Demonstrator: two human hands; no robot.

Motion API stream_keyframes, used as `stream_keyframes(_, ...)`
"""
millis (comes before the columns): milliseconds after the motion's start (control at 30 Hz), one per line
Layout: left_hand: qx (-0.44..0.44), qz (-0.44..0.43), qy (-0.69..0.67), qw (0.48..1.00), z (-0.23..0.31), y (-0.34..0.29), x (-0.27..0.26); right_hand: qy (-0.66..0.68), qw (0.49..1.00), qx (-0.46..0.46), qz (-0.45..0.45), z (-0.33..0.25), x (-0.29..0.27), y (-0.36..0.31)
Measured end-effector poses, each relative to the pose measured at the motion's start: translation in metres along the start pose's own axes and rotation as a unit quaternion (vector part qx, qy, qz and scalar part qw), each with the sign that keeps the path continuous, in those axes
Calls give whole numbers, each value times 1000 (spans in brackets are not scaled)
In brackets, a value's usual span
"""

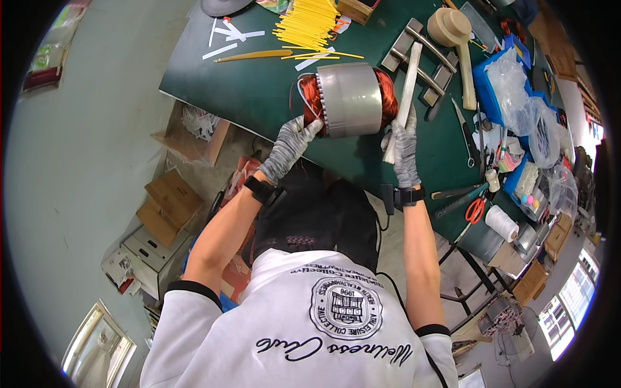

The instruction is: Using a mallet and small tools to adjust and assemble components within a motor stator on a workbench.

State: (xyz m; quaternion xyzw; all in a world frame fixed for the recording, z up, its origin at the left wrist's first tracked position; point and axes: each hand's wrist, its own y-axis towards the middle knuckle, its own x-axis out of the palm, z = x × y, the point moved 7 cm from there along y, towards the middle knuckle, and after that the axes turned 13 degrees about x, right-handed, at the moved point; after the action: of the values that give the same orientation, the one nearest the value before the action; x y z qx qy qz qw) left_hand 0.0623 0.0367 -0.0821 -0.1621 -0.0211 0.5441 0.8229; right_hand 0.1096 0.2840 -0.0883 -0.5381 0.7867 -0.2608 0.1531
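Note:
A motor stator (pixel 352 100) lies on its side at the front edge of the green table. Its shell is a smooth grey metal cylinder, and red-brown copper windings (pixel 313 97) bulge out at both ends. White insulation tips line the left rim, where a pale lead wire loops. My left hand (pixel 291 145), in a grey knit glove, grips the lower part of the left winding. Close to the right winding, my gloved right hand (pixel 405 149) is closed around a long, pale, flat stick (pixel 409 84) that points away from me.
Yellow sticks (pixel 307 26) and white strips lie at the back. Right of the stator are a metal frame (pixel 420 61), a wooden mallet (pixel 462 52), scissors (pixel 475 210), a thread spool (pixel 501 223) and blue bins (pixel 488 84) with plastic bags. A cardboard box (pixel 194 132) stands below the left edge.

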Motion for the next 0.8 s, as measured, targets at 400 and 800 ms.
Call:
stream_keyframes(400, -150, 62, -290, 943, -11, -16, -14, -318, 943, -41, 88, -107, 24, -80)
stream_keyframes(800, -95, 44, -490, 866, -35, -18, -26, -333, 862, -367, 103, -104, 45, -98)
